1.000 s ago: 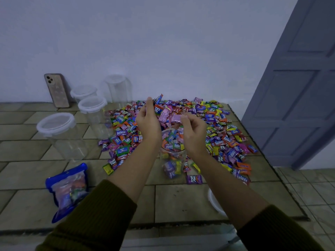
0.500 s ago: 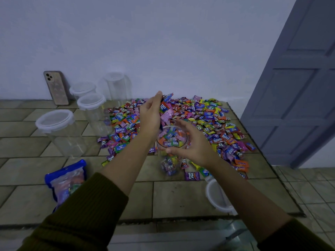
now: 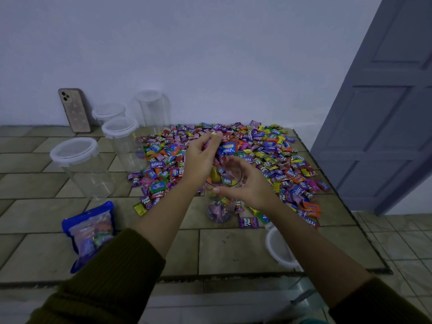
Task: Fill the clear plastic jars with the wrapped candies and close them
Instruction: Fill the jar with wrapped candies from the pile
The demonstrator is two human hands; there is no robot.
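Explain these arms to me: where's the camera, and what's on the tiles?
No machine: a person's two bare hands, seen from one head-worn camera looking forward and down. The right hand grips the rim of an open clear jar, partly filled. The left hand holds a few wrapped candies near its mouth. Behind lies a big candy pile on the tiled surface. To the left stand four lidded empty jars, a phone leaning on the wall, and a blue bag. A loose lid lies near the right forearm.

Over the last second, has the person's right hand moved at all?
Yes: the right hand dropped from above the open jar to curl around its rim.
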